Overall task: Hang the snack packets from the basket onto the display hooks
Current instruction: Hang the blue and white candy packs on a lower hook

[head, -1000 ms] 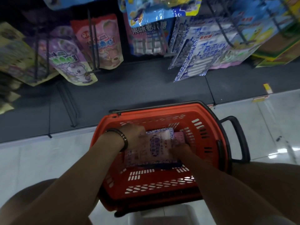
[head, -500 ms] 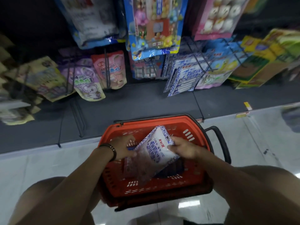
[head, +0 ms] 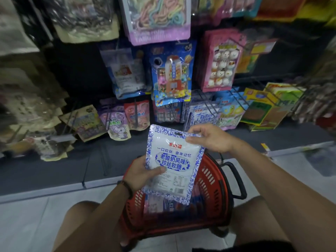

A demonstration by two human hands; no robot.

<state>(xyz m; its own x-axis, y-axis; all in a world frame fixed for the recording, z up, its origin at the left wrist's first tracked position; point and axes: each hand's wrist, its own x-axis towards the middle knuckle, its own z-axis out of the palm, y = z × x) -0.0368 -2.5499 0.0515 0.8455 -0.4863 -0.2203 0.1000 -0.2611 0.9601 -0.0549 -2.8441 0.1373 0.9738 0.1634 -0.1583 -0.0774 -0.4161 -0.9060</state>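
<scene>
head view, packet (head: pixel 172 160): white-and-blue, upright over the basket, front facing you
left hand (head: pixel 140 175): yours grips the lower left edge, thumb across the front
right hand (head: pixel 209 139): pinching the top right corner
basket (head: pixel 212 180): red, between your knees, spare packs (head: pixel 158 204) inside
hooks (head: pixel 206 100): wire, just beyond, twin packs (head: pixel 203 116) hanging below them
</scene>
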